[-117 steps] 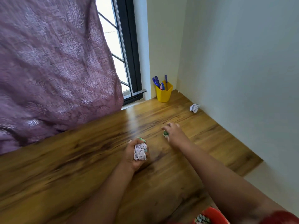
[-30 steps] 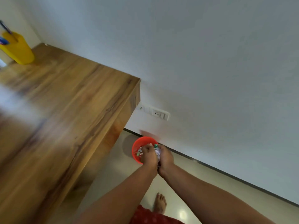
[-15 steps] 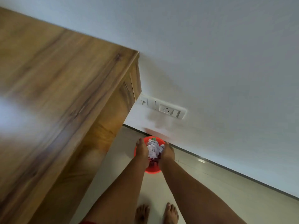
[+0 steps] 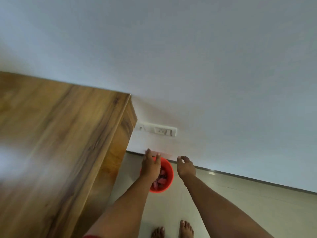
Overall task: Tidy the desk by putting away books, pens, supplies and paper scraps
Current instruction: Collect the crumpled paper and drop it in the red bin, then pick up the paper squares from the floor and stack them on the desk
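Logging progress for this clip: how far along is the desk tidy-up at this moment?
Done: paper scraps lie in the red bin on the floor. In hand: nothing; the left hand and right hand are open and empty above it. Left: the visible desk corner looks bare; the rest is out of view.

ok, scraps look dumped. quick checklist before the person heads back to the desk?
1. Left hand empty: ok, fingers spread over the bin, nothing in it.
2. Right hand empty: ok, fingers loosely curled, nothing visible in them.
3. Scraps inside the red bin: ok, crumpled pieces lie in it.
4. Nothing spilled on the floor around the bin: ok on the tiles that show; the left arm hides part.
5. Bin upright: ok, it stands on the floor by the wall, below the socket.
6. Desk fully tidied: cannot tell, only its near corner shows, blurred.
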